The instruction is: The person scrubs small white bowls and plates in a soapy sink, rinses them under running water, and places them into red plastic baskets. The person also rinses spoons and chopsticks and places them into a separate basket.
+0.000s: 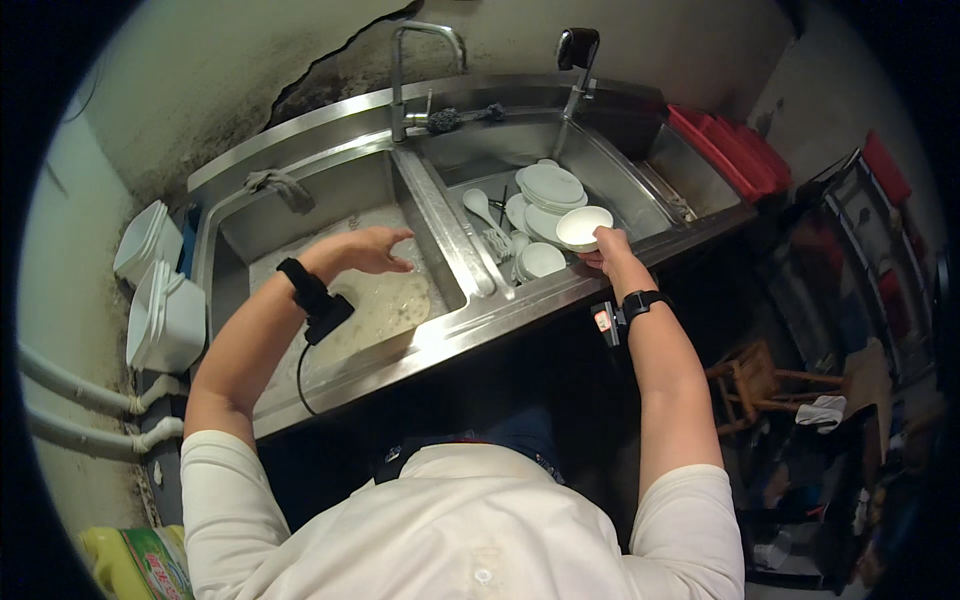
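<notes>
My right hand (611, 251) grips the rim of a white bowl (583, 227) above the front of the middle sink basin (487, 142). In that basin lie stacked white plates (551, 184), a white ladle or large spoon (477, 202), smaller white spoons and several stacked white bowls (543, 259). Over the left sink basin (300, 187), my left hand (375, 250) hangs with thumb and fingers apart, holding nothing. Cloudy, foamy water (382, 315) covers part of that basin's floor. Each wrist wears a black strap with a small device.
A steel faucet (397, 82) rises behind the divider, near dark scouring pads (444, 120). Another faucet (579, 75) stands farther right. A grey rag (281, 187) drapes over the left basin's back rim. White tubs (169, 315) stand left; red crates (727, 146) and a wooden stool (754, 379) are right.
</notes>
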`<state>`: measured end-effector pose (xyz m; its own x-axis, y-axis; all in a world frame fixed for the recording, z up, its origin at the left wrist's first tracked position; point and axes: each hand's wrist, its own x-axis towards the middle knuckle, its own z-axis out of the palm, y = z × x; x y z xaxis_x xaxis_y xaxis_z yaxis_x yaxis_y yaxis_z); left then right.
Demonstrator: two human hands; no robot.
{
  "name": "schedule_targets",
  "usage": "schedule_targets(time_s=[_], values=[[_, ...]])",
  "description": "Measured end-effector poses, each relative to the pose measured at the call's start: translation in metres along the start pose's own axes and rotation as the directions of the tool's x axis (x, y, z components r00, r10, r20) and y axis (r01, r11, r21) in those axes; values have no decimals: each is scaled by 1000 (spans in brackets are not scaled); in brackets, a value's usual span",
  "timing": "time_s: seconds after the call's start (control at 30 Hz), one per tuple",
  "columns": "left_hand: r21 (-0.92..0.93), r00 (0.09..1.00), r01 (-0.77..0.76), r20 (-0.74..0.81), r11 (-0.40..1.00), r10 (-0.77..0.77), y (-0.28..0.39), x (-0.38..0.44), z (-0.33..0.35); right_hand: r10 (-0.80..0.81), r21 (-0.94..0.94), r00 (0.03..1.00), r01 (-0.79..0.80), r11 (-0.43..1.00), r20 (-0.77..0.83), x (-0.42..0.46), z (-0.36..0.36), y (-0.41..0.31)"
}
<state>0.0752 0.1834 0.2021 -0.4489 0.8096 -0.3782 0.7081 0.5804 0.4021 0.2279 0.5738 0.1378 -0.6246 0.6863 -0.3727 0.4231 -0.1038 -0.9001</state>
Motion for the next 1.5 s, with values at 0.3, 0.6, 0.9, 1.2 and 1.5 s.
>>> schedule_targets(time_s=[0.3,0.6,0.9,1.2,1.5], values=[[170,975,177,-164,970,-149,-22,166,52,-1,-641,990,90,762,139,115,-27,-49],[139,931,345,-178,928,-320,22,165,44,210,-754,776,446,483,594,226,48,-25],[41,918,373,-163,927,-362,25,171,33,-26,-704,781,577,414,624,244,159,54],[-37,897,432,-89,901,-434,29,172,24,281,-821,844,277,500,457,234,187,96],[-113,901,424,-46,898,-431,28,168,18,219,-809,790,501,308,573,233,190,81]])
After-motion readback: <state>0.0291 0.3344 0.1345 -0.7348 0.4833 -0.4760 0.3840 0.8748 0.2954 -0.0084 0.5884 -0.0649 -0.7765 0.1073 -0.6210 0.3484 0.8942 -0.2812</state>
